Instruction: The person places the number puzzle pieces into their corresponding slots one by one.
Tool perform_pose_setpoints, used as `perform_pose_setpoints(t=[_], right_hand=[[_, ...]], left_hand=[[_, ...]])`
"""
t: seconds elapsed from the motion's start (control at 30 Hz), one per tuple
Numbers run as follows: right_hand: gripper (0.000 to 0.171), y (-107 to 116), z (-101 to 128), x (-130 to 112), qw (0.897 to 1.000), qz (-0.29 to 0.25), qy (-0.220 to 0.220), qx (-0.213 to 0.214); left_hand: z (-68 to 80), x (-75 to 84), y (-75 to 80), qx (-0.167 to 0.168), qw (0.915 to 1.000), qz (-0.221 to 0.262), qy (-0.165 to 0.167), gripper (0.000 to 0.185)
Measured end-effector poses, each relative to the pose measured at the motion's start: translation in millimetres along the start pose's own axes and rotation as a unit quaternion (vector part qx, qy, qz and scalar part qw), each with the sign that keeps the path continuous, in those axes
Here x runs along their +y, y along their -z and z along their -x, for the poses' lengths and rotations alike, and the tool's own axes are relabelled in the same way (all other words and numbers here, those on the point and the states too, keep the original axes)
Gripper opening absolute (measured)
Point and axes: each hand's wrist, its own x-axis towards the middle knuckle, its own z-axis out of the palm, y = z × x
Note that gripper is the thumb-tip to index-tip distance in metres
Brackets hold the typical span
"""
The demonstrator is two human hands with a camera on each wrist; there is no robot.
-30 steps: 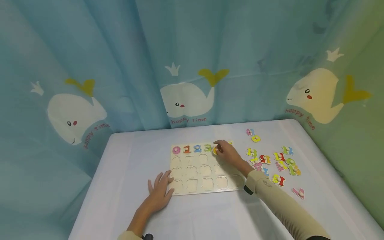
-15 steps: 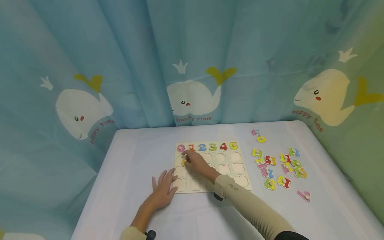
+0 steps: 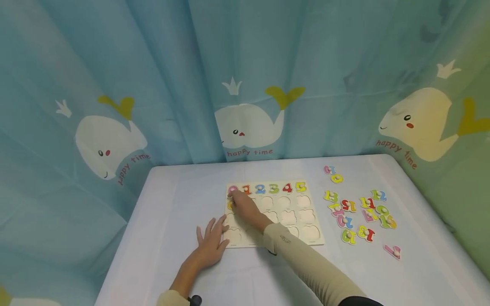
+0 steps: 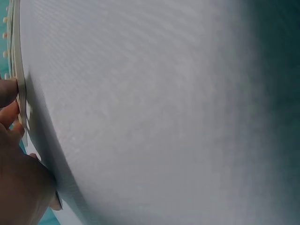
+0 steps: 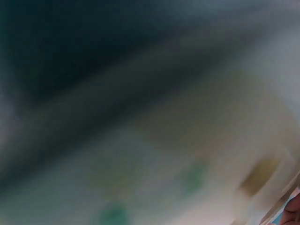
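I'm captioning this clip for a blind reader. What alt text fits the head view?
A right hand sets a yellow number piece into the far left slot of a wooden number puzzle board, just under its filled 0-to-5 row, while the left hand rests flat at the board's near left corner. Loose number pieces lie on the white table, right of the board.

One puzzle board (image 3: pixel 306 221). Six number pieces seated along its top row (image 3: pixel 273 188); a seventh, yellow (image 3: pixel 230 205), lies under the right hand (image 3: pixel 245 207). Two hands on the table (image 3: pixel 172 199). Three whales on the curtain (image 3: pixel 249 125).
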Motion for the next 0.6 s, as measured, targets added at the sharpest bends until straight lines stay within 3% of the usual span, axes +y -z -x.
perform_pose_setpoints(t=[0.1, 0.37, 0.6], right_hand=[[0.024, -3.2, 0.7, 2.6, 1.0, 0.013, 0.006, 0.018], [0.026, -6.9, 2.8, 5.5, 0.997, -0.069, -0.014, 0.04], [0.022, 0.2, 4.7, 5.2, 0.995, -0.085, -0.031, 0.052]], left_hand=[[-0.5, 2.4, 0.3, 0.002, 1.0, 0.003, -0.004, 0.063], [0.7, 4.1, 1.9, 0.008, 0.9999, 0.007, -0.004, 0.063], [-0.1, 3.6, 0.9, 0.011, 0.9999, 0.007, -0.01, 0.063]])
